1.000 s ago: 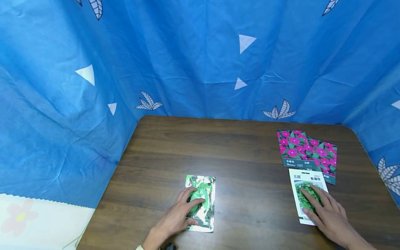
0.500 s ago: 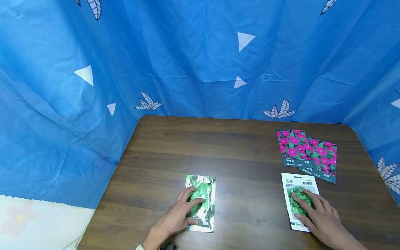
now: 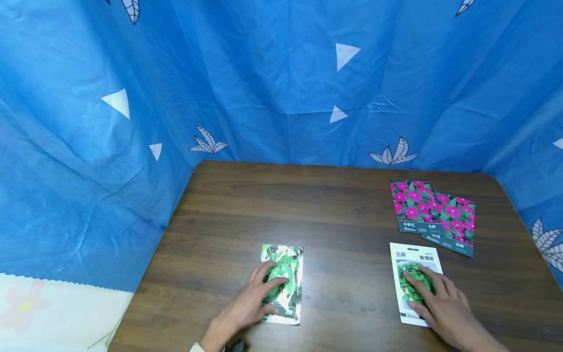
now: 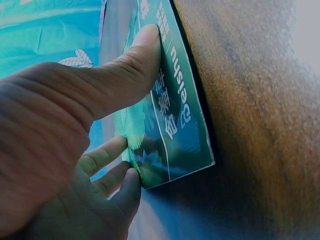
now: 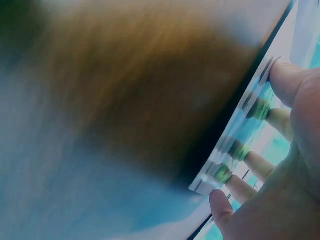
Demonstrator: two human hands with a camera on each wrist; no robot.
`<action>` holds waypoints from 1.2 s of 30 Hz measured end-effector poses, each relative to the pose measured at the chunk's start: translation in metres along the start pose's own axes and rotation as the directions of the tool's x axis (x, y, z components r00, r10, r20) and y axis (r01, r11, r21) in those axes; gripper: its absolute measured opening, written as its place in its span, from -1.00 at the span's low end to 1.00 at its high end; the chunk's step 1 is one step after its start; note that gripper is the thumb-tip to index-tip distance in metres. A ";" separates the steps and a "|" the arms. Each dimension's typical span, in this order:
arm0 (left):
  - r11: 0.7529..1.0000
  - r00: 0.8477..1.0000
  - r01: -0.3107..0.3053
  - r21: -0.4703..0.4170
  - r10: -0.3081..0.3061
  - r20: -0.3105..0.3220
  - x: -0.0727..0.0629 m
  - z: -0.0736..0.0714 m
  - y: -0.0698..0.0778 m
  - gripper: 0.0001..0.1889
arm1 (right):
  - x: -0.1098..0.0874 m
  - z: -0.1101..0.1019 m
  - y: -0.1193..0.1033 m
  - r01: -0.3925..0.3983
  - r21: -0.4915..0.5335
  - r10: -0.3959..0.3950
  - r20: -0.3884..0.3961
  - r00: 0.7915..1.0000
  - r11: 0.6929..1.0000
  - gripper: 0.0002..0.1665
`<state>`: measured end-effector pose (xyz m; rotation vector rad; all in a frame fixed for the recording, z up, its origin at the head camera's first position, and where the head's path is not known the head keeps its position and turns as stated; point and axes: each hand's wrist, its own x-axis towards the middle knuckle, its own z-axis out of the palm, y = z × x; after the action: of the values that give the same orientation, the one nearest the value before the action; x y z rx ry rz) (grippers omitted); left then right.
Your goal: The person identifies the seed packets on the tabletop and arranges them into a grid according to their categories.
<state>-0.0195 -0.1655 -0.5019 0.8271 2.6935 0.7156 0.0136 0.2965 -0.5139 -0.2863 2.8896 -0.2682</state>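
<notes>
A shiny green seed packet (image 3: 292, 259) lies flat on the wooden table. My left hand (image 3: 247, 302) rests on it with fingers spread and fingertips touching the printed leaves. In the left wrist view, the thumb lies across the packet's dark green label (image 4: 187, 135). To the right is a white seed packet (image 3: 401, 248) with a picture of green leaves. My right hand (image 3: 446, 305) presses on it, fingertips on the picture and thumb near its lower part. From the right wrist, this hand (image 5: 285, 185) shows its fingers extended onto the packet, seen almost edge-on.
Two seed packets with pink flowers (image 3: 412, 198) (image 3: 457, 217) overlap near the back right of the table (image 3: 281, 205). Behind and at the left hangs a blue patterned curtain (image 3: 264, 78). A white flowered cloth (image 3: 61, 313) shows at the lower left.
My right hand has slid the white seed packet left and slightly towards me, off the pink-flower packet it overlapped. My left hand and the green packet have stayed in place.
</notes>
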 end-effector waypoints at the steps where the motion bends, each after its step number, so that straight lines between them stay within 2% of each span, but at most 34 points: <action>1: 1.000 1.000 0.002 -0.003 -0.002 0.003 0.000 0.000 0.000 -0.32 | 0.000 0.000 -0.002 -0.002 -0.006 0.002 0.006 1.000 1.000 -0.25; 6: 1.000 1.000 0.016 -0.006 -0.016 0.023 0.001 -0.001 0.000 -0.33 | 0.002 0.003 -0.011 0.004 -0.023 -0.004 0.009 1.000 1.000 -0.22; 15: 1.000 1.000 0.004 0.007 -0.004 0.014 0.001 -0.001 -0.002 -0.32 | 0.000 0.006 -0.030 0.034 -0.008 -0.034 -0.009 0.999 0.999 -0.21; 28: 1.000 1.000 -0.013 0.027 0.013 0.006 0.000 -0.001 -0.003 -0.32 | 0.002 0.009 -0.053 0.003 -0.008 -0.002 0.025 1.000 1.000 -0.17; 36: 1.000 1.000 -0.006 0.014 0.006 0.005 0.001 0.000 -0.003 -0.32 | 0.004 0.011 -0.064 0.040 -0.019 -0.040 -0.030 0.999 0.999 -0.19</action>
<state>-0.0217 -0.1670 -0.5029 0.8389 2.6961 0.6963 0.0237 0.2320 -0.5124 -0.3464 2.9202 -0.2554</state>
